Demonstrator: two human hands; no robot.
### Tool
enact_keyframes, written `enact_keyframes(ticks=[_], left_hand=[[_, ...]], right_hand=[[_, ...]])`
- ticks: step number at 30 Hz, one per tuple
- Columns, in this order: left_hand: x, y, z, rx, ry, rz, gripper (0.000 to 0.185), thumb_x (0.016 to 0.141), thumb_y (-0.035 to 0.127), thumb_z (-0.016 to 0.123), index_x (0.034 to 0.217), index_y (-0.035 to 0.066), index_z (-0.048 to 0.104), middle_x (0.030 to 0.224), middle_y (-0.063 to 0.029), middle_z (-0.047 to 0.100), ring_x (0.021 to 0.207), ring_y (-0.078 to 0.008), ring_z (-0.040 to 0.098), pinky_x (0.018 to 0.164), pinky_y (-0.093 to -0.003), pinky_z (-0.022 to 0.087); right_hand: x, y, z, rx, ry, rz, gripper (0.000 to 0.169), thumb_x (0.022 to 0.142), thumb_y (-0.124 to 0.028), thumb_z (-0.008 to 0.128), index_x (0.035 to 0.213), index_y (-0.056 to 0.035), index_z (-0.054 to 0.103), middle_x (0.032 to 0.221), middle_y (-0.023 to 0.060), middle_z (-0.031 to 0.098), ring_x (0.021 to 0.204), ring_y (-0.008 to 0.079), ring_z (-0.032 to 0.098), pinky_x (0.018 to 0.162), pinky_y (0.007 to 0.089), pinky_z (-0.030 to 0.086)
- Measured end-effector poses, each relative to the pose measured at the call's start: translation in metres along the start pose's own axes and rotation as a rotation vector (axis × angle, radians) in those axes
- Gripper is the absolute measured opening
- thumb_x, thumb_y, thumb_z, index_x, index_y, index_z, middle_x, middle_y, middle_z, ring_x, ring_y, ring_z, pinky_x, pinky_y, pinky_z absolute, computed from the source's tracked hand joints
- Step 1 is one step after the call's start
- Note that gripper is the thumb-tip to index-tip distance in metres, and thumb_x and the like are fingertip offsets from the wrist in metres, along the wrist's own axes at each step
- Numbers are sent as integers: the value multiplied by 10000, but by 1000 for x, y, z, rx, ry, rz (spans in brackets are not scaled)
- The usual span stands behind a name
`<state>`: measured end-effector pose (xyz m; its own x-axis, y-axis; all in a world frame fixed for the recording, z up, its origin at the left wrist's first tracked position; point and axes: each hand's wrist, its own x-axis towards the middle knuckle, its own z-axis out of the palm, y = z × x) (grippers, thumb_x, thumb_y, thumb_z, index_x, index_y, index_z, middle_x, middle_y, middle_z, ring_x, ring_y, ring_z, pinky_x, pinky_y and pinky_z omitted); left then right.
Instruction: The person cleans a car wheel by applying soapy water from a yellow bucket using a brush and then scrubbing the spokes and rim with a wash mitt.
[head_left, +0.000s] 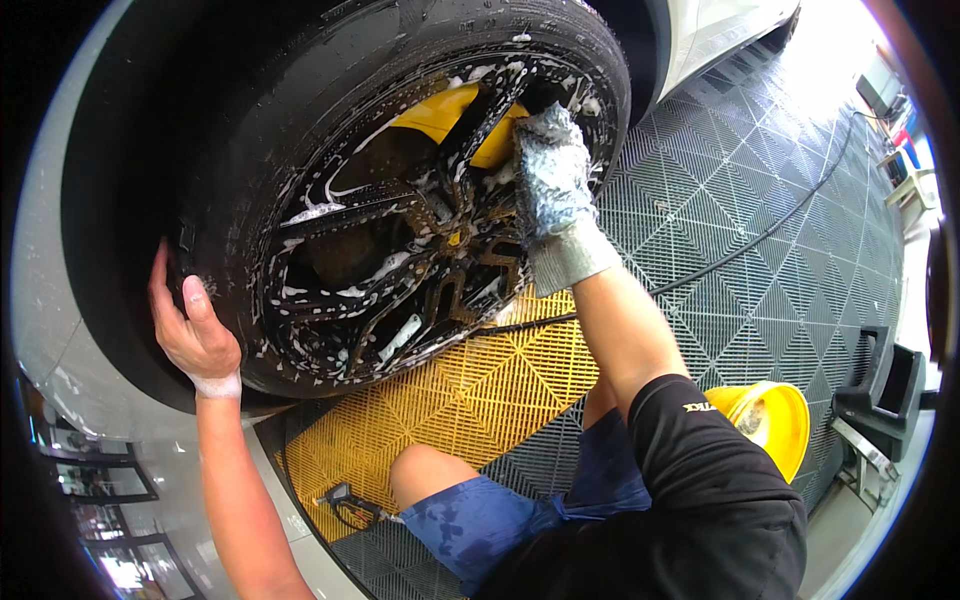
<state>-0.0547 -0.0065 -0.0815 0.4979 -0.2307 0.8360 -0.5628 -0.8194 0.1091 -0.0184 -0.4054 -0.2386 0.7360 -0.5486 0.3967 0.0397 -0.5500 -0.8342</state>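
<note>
A car wheel with black multi-spoke alloy rim (427, 206) and a black tyre (247, 172) fills the upper view, streaked with white suds. Behind the spokes shows a yellow brake caliper (439, 112). My right hand is inside a grey-blue wash mitt (555, 169) with a knitted cuff, which lies against the right side of the rim; its fingers are hidden. My left hand (196, 330) is at the tyre's left side under the wheel arch, fingers spread, with foam around the wrist. Nothing shows in its grasp.
Below lie grey and yellow slatted floor tiles (457, 390). A pressure-washer gun (349, 502) rests by my knee, and a black hose (750, 244) crosses the floor. At right stand a yellow bucket (791, 420) and a black plastic item (885, 394). Glossy grey bodywork (56, 300) curves along the left.
</note>
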Motion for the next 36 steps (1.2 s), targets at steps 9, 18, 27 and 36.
enact_keyframes(ticks=[9,18,27,36], left_hand=[[-2,4,6,-92,-5,-64,536,991,349,476,1323,-65,550,1296,-231,613,1165,-339,608,1001,-385,455],[1,1,2,5,13,4,517,997,344,480,1320,-51,560,1304,-234,607,1195,-375,587,1034,-409,430],[-4,2,3,-60,-4,-33,507,1018,339,446,1332,-43,555,1269,-228,627,1131,-327,625,984,-365,459],[-2,3,5,-34,19,-17,505,1020,340,443,1333,-41,555,1280,-230,623,1150,-332,617,1002,-365,450]], right_hand=[[-7,-12,17,-54,174,189,262,926,-319,583,995,-97,705,926,156,711,876,311,704,798,410,547],[-64,-36,31,-678,130,-283,256,874,-186,523,1056,-92,676,971,101,682,955,255,672,963,487,446],[-14,-26,-12,-694,43,-150,259,945,-231,523,1005,-54,704,908,150,695,855,315,690,773,402,540],[-47,0,55,-752,56,-516,170,808,-34,533,906,-28,672,898,131,650,900,307,647,784,382,528]])
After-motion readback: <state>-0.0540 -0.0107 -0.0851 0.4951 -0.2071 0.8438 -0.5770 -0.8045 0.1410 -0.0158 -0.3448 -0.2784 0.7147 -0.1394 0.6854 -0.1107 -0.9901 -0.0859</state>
